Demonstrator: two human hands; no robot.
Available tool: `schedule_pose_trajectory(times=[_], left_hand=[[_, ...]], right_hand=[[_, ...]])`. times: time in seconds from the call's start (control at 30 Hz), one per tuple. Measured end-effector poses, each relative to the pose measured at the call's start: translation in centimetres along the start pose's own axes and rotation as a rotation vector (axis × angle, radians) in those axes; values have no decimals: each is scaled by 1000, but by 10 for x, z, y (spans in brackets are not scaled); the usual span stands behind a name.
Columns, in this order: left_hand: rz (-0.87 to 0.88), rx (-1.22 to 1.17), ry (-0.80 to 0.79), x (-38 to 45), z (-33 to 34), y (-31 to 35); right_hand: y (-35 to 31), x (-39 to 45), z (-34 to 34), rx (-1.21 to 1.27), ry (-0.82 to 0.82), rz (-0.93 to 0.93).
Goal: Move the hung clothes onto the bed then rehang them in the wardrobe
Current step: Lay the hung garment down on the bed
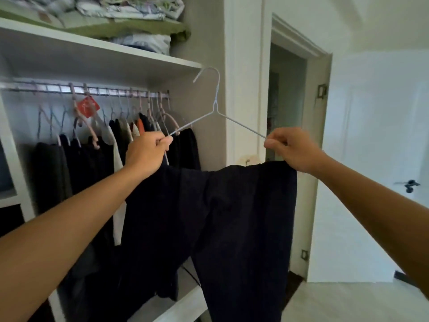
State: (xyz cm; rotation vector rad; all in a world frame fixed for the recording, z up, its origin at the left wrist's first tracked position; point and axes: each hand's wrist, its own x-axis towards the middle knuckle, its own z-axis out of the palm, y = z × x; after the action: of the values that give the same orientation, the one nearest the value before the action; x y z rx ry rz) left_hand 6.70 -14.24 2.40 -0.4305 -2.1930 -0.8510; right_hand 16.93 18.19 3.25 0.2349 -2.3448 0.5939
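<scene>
Gripping thin white wire hanger (216,108) with dark navy trousers (222,219): left hand (146,152) and right hand (290,149), fingers curled around its ends, before wardrobe rail (92,90).

Folded bedding (130,17) on the top shelf (104,51); open white door (371,159) with dark handle (409,184)

1 head view, facing forward into wardrobe (190,63), close range.

Dark navy trousers (232,217) draped over the lower bar of a white wire hanger (216,108), held upright, hook uppermost, beside the wardrobe rail (92,90) bearing hung dark garments (76,163).
</scene>
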Motion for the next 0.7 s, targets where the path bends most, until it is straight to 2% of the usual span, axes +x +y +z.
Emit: schedule_pose_trajectory(times=[0.17,0.3,0.53,0.7], left_hand=[[149,-240,-115,-19,21,80],[177,-450,-231,-39,42,157],[210,-576,-344,-91,92,296],[280,-702,-513,-127,129,384]], right_hand=[[32,-51,-58,-74,42,124],[57,-98,-119,-104,111,171],[95,-186,-232,-91,249,320],[117,-251,-305,-188,293,420]])
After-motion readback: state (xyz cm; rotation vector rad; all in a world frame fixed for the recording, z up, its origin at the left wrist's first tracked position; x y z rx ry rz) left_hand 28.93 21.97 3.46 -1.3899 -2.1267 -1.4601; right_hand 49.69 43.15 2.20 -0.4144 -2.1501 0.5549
